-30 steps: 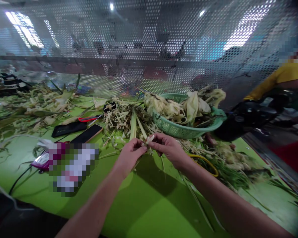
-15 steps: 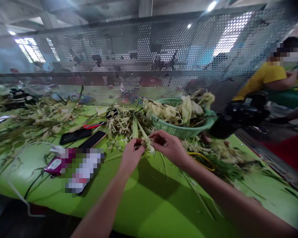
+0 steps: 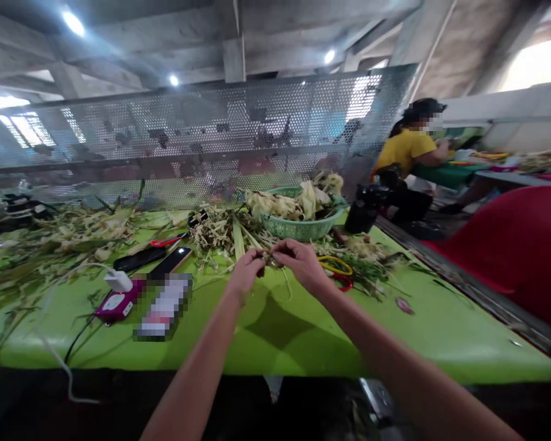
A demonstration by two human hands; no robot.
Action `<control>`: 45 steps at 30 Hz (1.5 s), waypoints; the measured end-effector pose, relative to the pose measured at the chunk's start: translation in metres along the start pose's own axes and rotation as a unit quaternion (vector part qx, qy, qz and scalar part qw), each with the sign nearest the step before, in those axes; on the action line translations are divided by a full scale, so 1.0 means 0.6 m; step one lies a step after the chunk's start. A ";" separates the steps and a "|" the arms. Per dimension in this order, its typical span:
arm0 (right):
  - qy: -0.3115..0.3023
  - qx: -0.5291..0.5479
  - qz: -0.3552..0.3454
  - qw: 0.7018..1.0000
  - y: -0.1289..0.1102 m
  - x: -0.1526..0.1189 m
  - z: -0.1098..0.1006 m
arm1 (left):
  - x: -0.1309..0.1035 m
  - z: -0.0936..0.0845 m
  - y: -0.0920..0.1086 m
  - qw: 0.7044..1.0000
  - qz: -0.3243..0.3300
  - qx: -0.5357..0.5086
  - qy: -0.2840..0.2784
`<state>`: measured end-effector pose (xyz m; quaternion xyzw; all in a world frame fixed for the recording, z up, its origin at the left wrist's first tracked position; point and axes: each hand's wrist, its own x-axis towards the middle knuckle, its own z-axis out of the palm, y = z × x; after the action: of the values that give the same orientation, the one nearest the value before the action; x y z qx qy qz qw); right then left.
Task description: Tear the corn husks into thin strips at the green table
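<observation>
Above the green table, my left hand and my right hand are close together, fingertips pinched on a small bundle of pale corn husk strips. A thin strand hangs below it. Fingers cover much of the bundle, so its shape is hard to make out. Just beyond my left hand lies a long, pale green husk strip, beside a heap of short husk pieces. Behind my hands stands a green plastic basket filled with cream-coloured husks.
At left lie a purple power socket with a white charger, phones and red-handled scissors. Loose husks cover the far left. Yellow-handled scissors lie right. A person in yellow sits beyond a black container.
The view has tilted up and turned right, showing more ceiling and a red chair. Both hands remain together at the bundle; less of its pale strips shows between the fingers.
</observation>
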<state>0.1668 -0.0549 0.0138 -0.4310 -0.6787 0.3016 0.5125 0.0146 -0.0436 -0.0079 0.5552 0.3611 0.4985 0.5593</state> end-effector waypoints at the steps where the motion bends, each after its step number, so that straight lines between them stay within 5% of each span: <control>1: 0.000 0.062 0.027 0.998 0.003 -0.007 0.002 | -0.005 0.002 -0.001 1.000 0.002 -0.001 0.002; 7: 0.008 0.229 0.092 0.969 0.022 -0.047 0.019 | -0.037 0.013 -0.021 1.000 0.005 -0.018 0.022; 18: 0.031 0.209 0.079 0.974 0.008 -0.073 0.019 | -0.042 0.010 -0.046 0.995 0.032 0.044 0.089; 24: 0.106 0.138 0.040 0.984 0.013 -0.107 -0.009 | -0.047 0.004 -0.037 0.990 0.039 0.023 0.136; 28: 0.201 -0.083 -0.004 0.976 0.038 -0.108 -0.073 | -0.050 0.002 -0.033 0.990 0.043 -0.002 0.134; 31: 0.136 -0.347 0.047 0.927 0.062 -0.091 -0.123 | -0.049 0.003 -0.032 0.990 0.028 -0.037 0.134; 34: 0.023 -0.477 0.085 0.875 0.073 -0.076 -0.144 | -0.048 0.003 -0.032 0.988 0.019 -0.061 0.142; 39: -0.043 -0.540 0.113 0.833 0.067 -0.057 -0.132 | -0.048 -0.002 -0.035 0.988 0.020 -0.071 0.138; 45: -0.061 -0.542 0.147 0.825 0.065 -0.030 -0.133 | -0.047 -0.004 -0.035 0.981 0.012 -0.113 0.157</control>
<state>0.2559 -0.0560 -0.0039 -0.7145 -0.6917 -0.0168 0.1036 0.0088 -0.0678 -0.0333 0.4077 0.3787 0.6239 0.5488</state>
